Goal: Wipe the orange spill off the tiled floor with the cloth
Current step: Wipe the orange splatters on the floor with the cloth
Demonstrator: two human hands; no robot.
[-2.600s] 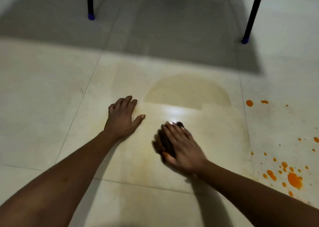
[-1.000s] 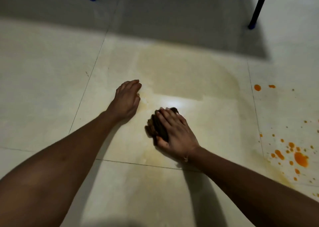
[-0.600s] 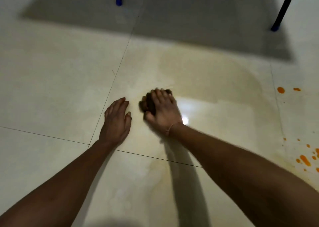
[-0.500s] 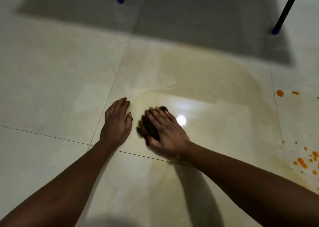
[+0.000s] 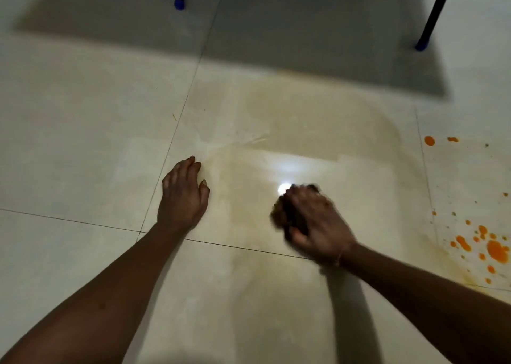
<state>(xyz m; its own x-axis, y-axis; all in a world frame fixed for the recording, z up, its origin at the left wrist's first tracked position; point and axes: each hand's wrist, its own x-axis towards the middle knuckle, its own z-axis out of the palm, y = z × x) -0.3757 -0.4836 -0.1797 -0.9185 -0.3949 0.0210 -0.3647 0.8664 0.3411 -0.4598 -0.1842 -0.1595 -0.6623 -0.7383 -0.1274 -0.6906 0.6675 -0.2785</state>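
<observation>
My right hand [image 5: 318,222] presses a dark wadded cloth [image 5: 287,215] onto the cream tiled floor [image 5: 83,142]; both are motion-blurred. The cloth shows at my fingertips and along the thumb side; the rest is under my palm. My left hand [image 5: 182,195] lies flat on the tile to the left, fingers straight, holding nothing. A pale yellowish wet smear [image 5: 318,131] spreads across the tile beyond the cloth. Bright orange spill drops [image 5: 495,250] sit at the right edge, with two more orange spots [image 5: 429,140] farther back.
Two dark furniture legs with blue feet stand at the back, one left of centre [image 5: 179,2] and one at the right [image 5: 421,45], above a grey shadow on the floor. A bright light reflection [image 5: 283,189] glints just beyond the cloth.
My right hand has swept the cloth to the right, away from my left hand, over the wet smear. The left hand stays flat on the tile.
</observation>
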